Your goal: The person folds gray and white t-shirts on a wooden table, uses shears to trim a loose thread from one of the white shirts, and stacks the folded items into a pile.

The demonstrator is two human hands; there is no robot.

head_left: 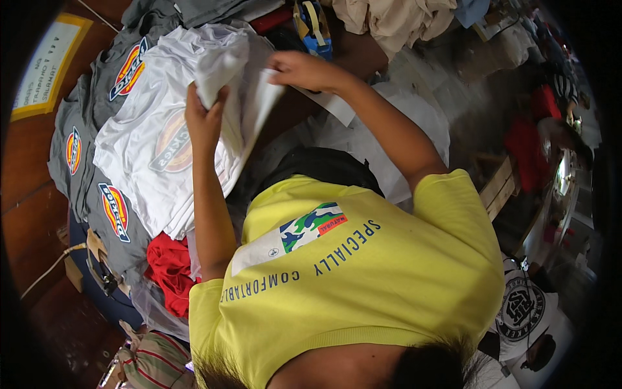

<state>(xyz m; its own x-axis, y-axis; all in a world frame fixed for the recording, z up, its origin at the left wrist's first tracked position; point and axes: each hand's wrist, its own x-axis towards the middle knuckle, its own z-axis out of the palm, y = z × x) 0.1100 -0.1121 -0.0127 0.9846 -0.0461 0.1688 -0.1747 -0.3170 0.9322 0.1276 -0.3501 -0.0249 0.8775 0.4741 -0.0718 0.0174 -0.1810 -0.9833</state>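
Head view looks down over a person in a yellow short-sleeved shirt [363,279] with dark lettering and a small camouflage-pattern patch on it. At the far left, a rectangular white sign with a yellow border [45,65] lies on the dark wooden bench [26,188]. Beside it sits a stack of grey printed T-shirts [84,175], each bearing an oval red, yellow and blue logo. On top of those lies a pile of white folded T-shirts [149,149], a faint round logo showing through the cloth. A red garment [170,271] is bunched below the white pile, and a blue and yellow tape dispenser [313,29] stands at the top edge, near a heap of beige cloth [395,19].

The left hand [204,120] is closed around a fold of the top white T-shirt [223,68], fingers curled over the cloth and lifting it off the pile. The right hand [301,70] pinches the other edge of that same shirt, fingers narrow and bent, holding it just above the pile.
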